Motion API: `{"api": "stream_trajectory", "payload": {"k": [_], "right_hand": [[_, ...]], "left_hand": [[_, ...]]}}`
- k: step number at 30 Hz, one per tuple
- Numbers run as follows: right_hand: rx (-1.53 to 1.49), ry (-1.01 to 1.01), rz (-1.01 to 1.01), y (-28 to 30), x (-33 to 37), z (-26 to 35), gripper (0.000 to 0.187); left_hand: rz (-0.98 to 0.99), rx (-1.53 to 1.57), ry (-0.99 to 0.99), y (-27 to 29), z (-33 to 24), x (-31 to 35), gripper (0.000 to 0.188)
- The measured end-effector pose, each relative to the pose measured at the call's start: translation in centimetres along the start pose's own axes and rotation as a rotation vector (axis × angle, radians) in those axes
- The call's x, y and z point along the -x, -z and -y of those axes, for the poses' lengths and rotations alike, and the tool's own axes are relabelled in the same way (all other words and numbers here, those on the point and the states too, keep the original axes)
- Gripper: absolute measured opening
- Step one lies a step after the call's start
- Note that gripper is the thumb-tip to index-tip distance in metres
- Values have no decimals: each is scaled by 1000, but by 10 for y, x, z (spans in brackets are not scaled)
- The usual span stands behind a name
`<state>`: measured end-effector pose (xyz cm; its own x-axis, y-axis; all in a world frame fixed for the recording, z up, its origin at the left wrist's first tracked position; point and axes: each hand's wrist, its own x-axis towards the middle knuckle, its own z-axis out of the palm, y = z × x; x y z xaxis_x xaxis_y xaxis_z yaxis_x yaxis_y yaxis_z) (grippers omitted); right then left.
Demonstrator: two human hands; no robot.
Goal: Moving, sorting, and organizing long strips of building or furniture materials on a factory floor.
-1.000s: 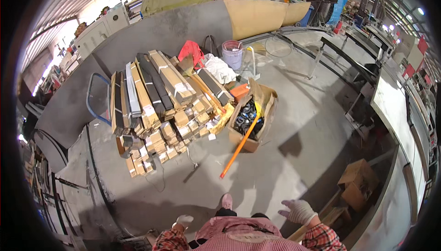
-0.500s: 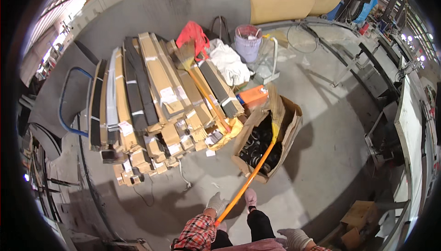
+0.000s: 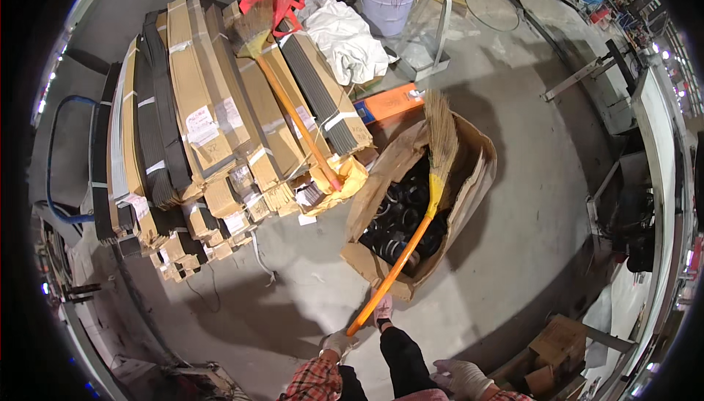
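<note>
The orange-handled broom [image 3: 418, 233] lay slantwise over an open carton [image 3: 475, 181], bristles toward one o'clock, handle end toward seven. There the gloved left hand [image 3: 339, 343] met the handle's tip or lay just beside it; whether its fingers had closed, I could not tell. The gloved right hand [image 3: 462, 379], at five, was loose and held nothing. A firm hold farther up the shaft probably gave better control, with the bristles raised clear of the flaps so nothing snagged. Inside the carton sat many dark, rounded parts. Beyond it, near twelve, a lilac bucket [image 3: 386, 12] held things too small to identify; near ten, a yellow bag [image 3: 352, 185] gaped around dark pieces.
</note>
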<state>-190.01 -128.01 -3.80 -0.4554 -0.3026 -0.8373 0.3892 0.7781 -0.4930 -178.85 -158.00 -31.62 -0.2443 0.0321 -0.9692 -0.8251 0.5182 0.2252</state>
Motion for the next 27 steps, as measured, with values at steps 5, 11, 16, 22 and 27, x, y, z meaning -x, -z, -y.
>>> {"api": "stream_trajectory", "payload": {"k": [5,11,16,22,27], "right_hand": [[140,72,112,0,-33,3,53],[-95,186,157,-5,-30,55,44],[-631,374,404,-33,-44,92,55],[-965,184,-99,-60,-86,167,38],[-813,394,-477,-18,-126,249,30]], "left_hand": [[-211,16,-121,25,-28,132,42],[-310,159,-278,69,-42,281,26],[-269,506,-408,108,-121,274,24],[-254,557,-644,180,-325,231,22],[-361,364,-983,259,-413,226,22]]}}
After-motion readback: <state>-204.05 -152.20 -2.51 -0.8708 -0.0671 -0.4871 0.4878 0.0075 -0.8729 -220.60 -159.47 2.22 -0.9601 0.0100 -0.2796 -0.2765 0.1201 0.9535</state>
